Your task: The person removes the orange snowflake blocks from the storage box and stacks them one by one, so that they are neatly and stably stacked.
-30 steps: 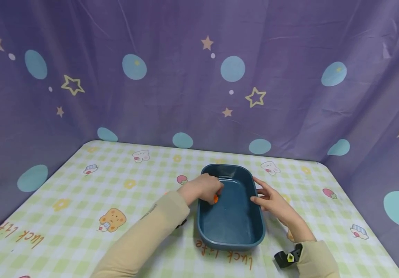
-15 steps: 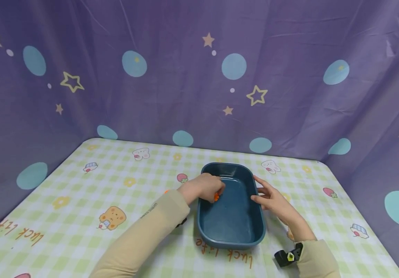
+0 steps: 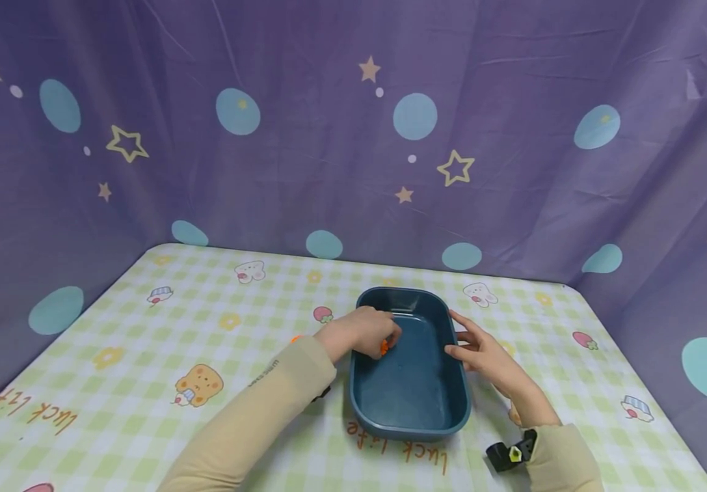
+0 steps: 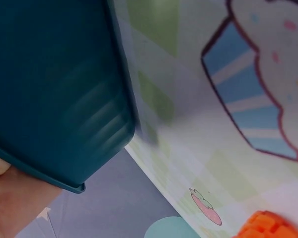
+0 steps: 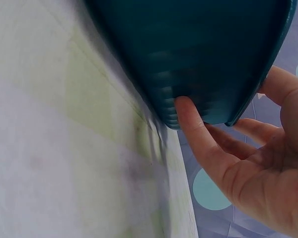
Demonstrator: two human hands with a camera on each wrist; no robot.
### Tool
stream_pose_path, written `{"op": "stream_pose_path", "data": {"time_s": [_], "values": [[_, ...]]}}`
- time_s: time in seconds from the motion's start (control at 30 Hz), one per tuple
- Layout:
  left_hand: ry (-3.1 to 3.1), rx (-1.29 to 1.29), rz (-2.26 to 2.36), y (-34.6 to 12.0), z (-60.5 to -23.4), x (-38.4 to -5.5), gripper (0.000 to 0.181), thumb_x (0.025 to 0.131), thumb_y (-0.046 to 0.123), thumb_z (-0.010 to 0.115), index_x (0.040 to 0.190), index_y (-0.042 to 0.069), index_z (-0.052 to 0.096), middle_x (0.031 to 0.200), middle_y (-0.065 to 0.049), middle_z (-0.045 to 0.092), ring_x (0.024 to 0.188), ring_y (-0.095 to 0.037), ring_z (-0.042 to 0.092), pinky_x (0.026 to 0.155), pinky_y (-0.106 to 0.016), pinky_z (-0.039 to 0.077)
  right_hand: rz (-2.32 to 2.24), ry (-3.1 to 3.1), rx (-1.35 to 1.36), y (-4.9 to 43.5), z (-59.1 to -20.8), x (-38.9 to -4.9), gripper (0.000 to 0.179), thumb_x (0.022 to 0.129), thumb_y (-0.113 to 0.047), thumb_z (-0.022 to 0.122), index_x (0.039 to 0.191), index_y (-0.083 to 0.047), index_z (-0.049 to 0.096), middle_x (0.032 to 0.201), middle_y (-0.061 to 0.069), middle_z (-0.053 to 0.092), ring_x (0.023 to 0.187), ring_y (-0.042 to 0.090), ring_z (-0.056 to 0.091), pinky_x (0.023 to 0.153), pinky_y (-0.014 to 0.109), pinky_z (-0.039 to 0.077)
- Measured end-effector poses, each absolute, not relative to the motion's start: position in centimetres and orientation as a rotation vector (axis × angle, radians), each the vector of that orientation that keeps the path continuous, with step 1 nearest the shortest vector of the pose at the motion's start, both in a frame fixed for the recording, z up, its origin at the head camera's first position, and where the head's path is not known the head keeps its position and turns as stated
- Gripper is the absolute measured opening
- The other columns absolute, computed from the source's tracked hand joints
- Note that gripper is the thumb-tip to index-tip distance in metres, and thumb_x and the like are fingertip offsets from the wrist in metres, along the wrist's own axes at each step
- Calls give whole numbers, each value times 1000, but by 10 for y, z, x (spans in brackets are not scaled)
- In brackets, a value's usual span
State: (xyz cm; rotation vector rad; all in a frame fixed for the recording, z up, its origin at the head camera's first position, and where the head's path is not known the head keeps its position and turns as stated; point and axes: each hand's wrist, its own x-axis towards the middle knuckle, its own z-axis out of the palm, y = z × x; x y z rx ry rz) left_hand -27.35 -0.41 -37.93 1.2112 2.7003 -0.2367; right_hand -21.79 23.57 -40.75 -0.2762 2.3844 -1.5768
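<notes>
A deep dark-blue rectangular tub (image 3: pixel 411 433) stands on the table. Over its left wall reaches my left hand (image 3: pixel 366 331), fingers curled around a small orange piece (image 3: pixel 384 347) inside; the hand hides most of that piece, so its kind is unclear. On the right side, my right hand (image 3: pixel 479 352) holds the tub, thumb at the rim and fingers against the outer wall, as the right wrist view shows. A second orange thing (image 4: pixel 268 228), with a blocky, knobbed surface, lies on the table left of the tub, mostly hidden behind the left sleeve in the head view.
A green-and-white checked cloth (image 3: pixel 255 355) with cartoon prints covers the table. Purple curtains (image 3: pixel 304 171) with stars and blue ovals rise behind the table and at both sides. A black wrist camera (image 3: pixel 510 452) hangs at the right wrist.
The left fingers have shifted slightly to the right inside the tub, and a little more of the orange piece shows. The right hand and the tub stay in place.
</notes>
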Motion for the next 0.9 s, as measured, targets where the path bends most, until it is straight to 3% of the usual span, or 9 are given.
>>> {"op": "stream_pose_path", "data": {"time_s": [0.27, 0.53, 0.9], "values": [[2699, 1209, -190, -3, -380, -274, 17, 75, 31, 73, 86, 26, 61, 86, 7, 53, 68, -11, 49, 62, -23, 38, -1583, 2377, -289, 236, -404, -216, 71, 88, -25, 58, 146, -24, 17, 135, 24, 38, 101, 25, 52, 70, 32, 46], [2710, 1245, -147, -6, -379, -275, 17, 74, 24, 73, 86, 25, 60, 82, 7, 52, 69, -11, 49, 63, -23, 40, -1577, 2375, -286, 236, -402, -216, 71, 89, -23, 58, 146, -23, 16, 135, 25, 38, 97, 22, 52, 69, 32, 46], [2712, 1238, -130, -5, -378, -275, 21, 73, 28, 75, 84, 23, 57, 80, 8, 52, 68, -10, 50, 62, -22, 39, -1574, 2376, -285, 237, -403, -217, 70, 89, -22, 57, 146, -23, 16, 134, 25, 39, 95, 21, 52, 69, 32, 46]]}}
